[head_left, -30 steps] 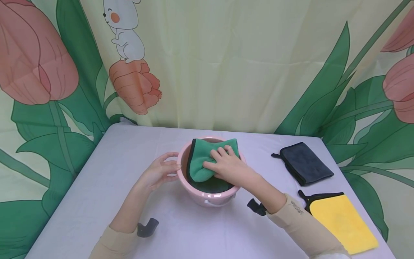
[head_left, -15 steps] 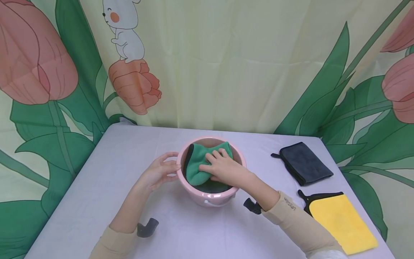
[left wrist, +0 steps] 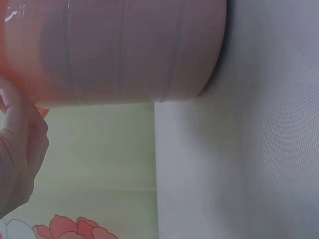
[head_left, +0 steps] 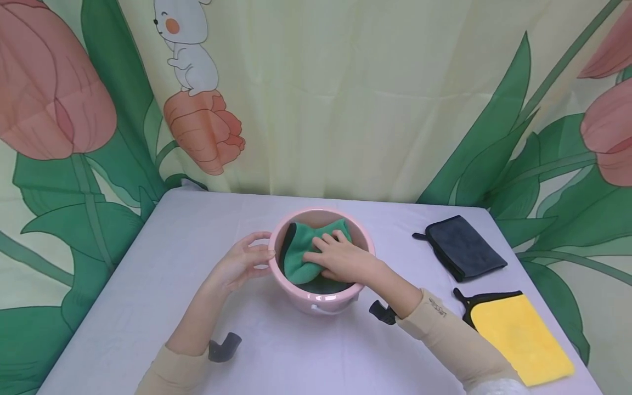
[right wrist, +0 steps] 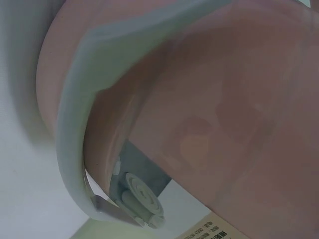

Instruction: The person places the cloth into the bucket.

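Note:
A pink bucket (head_left: 296, 299) with a pale handle (right wrist: 75, 119) stands on the table. My left hand (head_left: 242, 263) grips its rim from the left side, and in the left wrist view that hand (left wrist: 20, 149) shows beside the bucket wall (left wrist: 124, 50). Inside lies a green cloth (head_left: 301, 258) with a black edge, bunched below the rim. Spread fingers of my right hand (head_left: 340, 258) press down on this cloth from above. Darker green fabric (head_left: 323, 285) shows under it. The right wrist view holds only the bucket's outside (right wrist: 234, 109) and handle, so the right hand is out of sight there.
To the right lie a folded dark grey cloth (head_left: 466, 247) with a loop and a yellow cloth (head_left: 520, 337) with black trim. A white cloth covers the table (head_left: 207, 214). Behind it hangs a printed curtain (head_left: 321, 109).
My right hand has pushed the green cloth lower into the bucket, and its far corners have dropped below the rim. The left hand has stayed at the rim.

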Available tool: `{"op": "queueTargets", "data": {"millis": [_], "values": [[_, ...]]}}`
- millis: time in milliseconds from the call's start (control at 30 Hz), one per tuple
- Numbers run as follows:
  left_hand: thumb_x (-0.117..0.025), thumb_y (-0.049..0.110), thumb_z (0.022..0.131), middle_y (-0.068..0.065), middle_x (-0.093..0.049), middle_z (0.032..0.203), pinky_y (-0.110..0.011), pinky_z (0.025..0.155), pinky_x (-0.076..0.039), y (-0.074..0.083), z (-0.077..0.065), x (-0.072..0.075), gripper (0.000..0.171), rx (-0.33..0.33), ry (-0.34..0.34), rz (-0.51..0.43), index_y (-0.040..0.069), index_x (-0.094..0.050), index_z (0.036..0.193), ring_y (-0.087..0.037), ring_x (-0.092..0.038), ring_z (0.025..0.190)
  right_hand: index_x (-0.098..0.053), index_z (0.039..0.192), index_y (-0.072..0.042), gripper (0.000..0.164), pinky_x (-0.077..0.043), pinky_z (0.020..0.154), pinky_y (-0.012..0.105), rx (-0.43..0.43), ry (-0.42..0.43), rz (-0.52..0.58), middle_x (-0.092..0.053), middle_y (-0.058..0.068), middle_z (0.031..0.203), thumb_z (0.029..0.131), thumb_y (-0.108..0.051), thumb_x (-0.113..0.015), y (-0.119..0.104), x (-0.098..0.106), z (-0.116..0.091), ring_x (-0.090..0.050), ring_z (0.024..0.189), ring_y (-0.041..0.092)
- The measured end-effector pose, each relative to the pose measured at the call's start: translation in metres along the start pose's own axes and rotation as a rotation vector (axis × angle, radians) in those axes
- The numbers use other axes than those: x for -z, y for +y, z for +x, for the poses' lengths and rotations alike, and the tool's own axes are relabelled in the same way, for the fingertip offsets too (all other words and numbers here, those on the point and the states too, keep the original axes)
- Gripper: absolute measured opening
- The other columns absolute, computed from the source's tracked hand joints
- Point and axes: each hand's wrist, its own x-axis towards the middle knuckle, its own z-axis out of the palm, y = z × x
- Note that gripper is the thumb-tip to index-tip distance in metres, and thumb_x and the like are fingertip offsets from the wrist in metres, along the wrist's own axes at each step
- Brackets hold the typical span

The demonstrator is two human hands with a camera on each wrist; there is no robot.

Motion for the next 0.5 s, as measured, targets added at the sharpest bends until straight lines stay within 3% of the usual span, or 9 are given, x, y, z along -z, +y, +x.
{"op": "queueTargets", "data": {"millis": [233,500], "values": [[-0.058,0.006,0.085,-0.007,-0.060,0.098,-0.033,0.077,-0.051,0.0011,-0.0008,-0.0007,0.051,0.010,0.010,0.016,0.004,-0.035,0.130,-0.016,-0.059,0.080,-0.050,0.119,-0.028,0.038,-0.032,0.079,0.035,-0.001,-0.053,0.022,-0.046,0.000,0.102,0.084,-0.027,-0.063,-0.0001,0.0004,-0.0004,-0.043,0.092,0.017],[-0.060,0.008,0.084,-0.005,-0.061,0.094,-0.032,0.076,-0.051,0.0006,-0.0014,-0.0002,0.053,0.002,-0.006,-0.001,0.003,-0.034,0.130,-0.016,-0.059,0.079,-0.049,0.120,-0.031,0.044,-0.032,0.081,0.035,-0.023,-0.128,0.072,-0.045,-0.001,0.106,0.080,-0.033,-0.068,0.0007,-0.0017,0.0004,-0.042,0.097,0.016]]}}
